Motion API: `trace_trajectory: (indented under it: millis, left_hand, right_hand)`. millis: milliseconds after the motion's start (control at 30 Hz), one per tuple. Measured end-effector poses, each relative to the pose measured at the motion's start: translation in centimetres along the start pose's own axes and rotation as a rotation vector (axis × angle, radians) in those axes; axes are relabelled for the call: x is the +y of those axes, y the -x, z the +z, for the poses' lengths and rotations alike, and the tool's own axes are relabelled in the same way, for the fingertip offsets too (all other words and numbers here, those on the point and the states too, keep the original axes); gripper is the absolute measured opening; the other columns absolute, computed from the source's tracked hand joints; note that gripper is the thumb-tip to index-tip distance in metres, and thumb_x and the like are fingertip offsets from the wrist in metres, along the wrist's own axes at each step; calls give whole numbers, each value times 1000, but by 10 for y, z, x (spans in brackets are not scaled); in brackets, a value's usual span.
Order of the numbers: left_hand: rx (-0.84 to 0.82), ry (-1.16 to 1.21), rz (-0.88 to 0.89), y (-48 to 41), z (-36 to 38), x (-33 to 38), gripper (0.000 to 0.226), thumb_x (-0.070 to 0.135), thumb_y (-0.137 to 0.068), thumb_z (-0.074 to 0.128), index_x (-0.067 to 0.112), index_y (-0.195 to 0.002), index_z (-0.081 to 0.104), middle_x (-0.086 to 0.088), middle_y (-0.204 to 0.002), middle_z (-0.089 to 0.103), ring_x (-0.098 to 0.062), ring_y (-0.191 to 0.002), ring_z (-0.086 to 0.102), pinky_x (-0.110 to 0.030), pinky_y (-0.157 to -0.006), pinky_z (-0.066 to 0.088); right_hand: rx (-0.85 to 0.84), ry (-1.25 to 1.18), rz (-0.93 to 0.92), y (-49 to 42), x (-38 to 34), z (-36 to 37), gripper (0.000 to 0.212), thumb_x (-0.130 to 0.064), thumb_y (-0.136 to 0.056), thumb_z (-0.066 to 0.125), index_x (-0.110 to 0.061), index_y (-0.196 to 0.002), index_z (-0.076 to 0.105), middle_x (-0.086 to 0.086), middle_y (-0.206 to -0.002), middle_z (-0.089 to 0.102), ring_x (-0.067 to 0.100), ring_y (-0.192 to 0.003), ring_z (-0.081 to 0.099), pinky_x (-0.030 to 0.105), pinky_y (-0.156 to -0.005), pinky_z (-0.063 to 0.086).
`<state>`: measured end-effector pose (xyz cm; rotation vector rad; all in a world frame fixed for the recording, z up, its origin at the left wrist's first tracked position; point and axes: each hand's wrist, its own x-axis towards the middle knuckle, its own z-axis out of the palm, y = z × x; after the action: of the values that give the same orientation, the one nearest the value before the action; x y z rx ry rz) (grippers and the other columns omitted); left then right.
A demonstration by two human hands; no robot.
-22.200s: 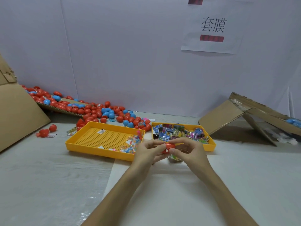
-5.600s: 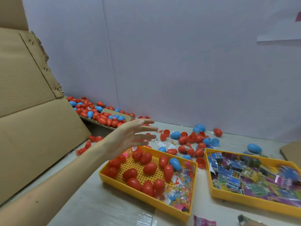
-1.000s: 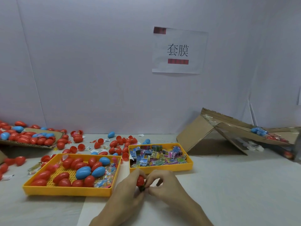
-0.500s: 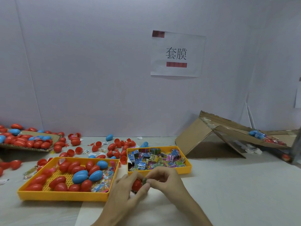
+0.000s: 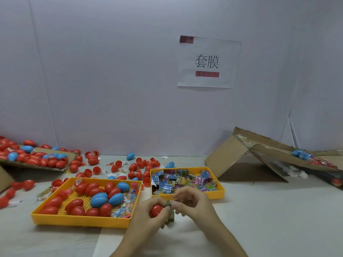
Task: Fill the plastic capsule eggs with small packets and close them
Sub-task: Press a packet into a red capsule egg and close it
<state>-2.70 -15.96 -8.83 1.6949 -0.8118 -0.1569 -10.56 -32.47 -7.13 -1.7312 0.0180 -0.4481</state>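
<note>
**Your two hands hold a red egg and a packet in front of two yellow trays**

Your left hand (image 5: pixel 143 219) curls its fingers round a red capsule egg (image 5: pixel 156 210), low in the middle of the view, just above the table (image 5: pixel 278 210). Your right hand (image 5: pixel 194 204) pinches a small packet (image 5: pixel 171 212), greenish with fine print too small to read, and holds it upright against the egg's right side. Fingers hide whether the egg is open or closed.

Just behind your hands sits the right yellow tray (image 5: pixel 220 188), heaped with printed packets (image 5: pixel 178 180) in blue, pink, yellow and green. Their lettering cannot be read.

To its left, close beside it, the left yellow tray (image 5: pixel 79 221) has a perforated floor. It holds red and blue eggs (image 5: pixel 98 199) and, at its right end, small clear wrappers.

Behind both trays, loose eggs (image 5: pixel 138 165), mostly red, lie scattered on the table with some open halves among them. At far left more eggs are piled on a cardboard flap (image 5: pixel 39 165). At right, a folded cardboard box (image 5: pixel 230 158) leans like a tent, with a few blue and red eggs on its upper panel.

On the pale wall above hangs a paper sign (image 5: pixel 207 62). It reads 套膜 in black. A red patch at its top left corner and a red bar under the characters are blurred and unreadable.
</note>
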Motion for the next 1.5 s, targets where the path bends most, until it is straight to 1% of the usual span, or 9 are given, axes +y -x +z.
trace_trajectory:
  millis: [133,300,400,567,833,1033,1267,1433,1500]
  left_hand:
    - [68,24,15,-1,-2,1,24,14,-89,74,23,-68,66,4,-67,66,-13,-56,65,-19,-48,47]
    - [73,55,19,1,-3,7,23,41,-79,73,21,-70,66,1,-65,66,-9,-55,64,-18,-49,47]
    - [67,68,14,1,-2,7,26,47,-75,72,23,-70,66,3,-67,66,-8,-54,63,-18,-50,47]
    - [48,80,12,0,-1,7,23,44,-86,75,28,-72,68,4,-66,64,-8,-54,62,-20,-49,46]
    - [65,74,0,1,-1,5,19,12,-91,72,17,-72,70,-5,-67,65,-9,-55,64,-18,-49,46]
    - [152,2,32,3,2,6,17,14,-90,73,18,-74,69,3,-70,65,-12,-62,65,-21,-51,50]
    - [262,-93,49,4,5,1,18,20,-89,75,27,-75,66,2,-75,64,-21,-74,65,-37,-62,59]
    - [226,-161,102,5,6,-1,25,18,-85,78,35,-73,63,17,-80,65,-6,-79,64,-20,-64,54]
    - [217,-181,118,5,6,-2,26,18,-85,78,35,-74,62,19,-83,65,-4,-80,63,-19,-64,53]
  right_hand:
    - [-62,22,35,0,1,1,13,-29,-77,83,-27,-75,70,1,-74,69,17,-71,66,27,-65,51]
    - [-86,26,41,0,2,0,11,-20,-84,78,-27,-78,73,0,-76,70,15,-71,66,27,-64,51]
    - [-75,6,47,0,1,-1,6,-23,-83,78,-26,-78,74,-1,-77,69,15,-72,65,27,-65,51]
    - [-62,-49,84,-1,2,-2,8,-29,-79,77,-21,-79,75,-2,-75,67,13,-72,61,26,-67,51]
    - [-33,-190,164,-5,6,-6,13,-26,-73,80,-15,-78,77,2,-71,64,14,-70,59,26,-64,50]
    - [-77,-229,180,-5,6,-5,16,-23,-74,79,-9,-80,75,5,-73,62,17,-70,59,27,-64,49]
    - [-154,-211,200,-3,3,-3,16,-24,-78,77,-11,-86,74,4,-73,62,16,-72,61,26,-65,50]
    - [-120,-190,160,-1,3,-1,13,-20,-74,78,-12,-84,75,3,-76,63,15,-72,60,28,-70,51]
    - [-116,-201,153,-2,3,-2,12,-18,-73,77,-11,-83,74,3,-75,62,16,-72,59,28,-69,51]
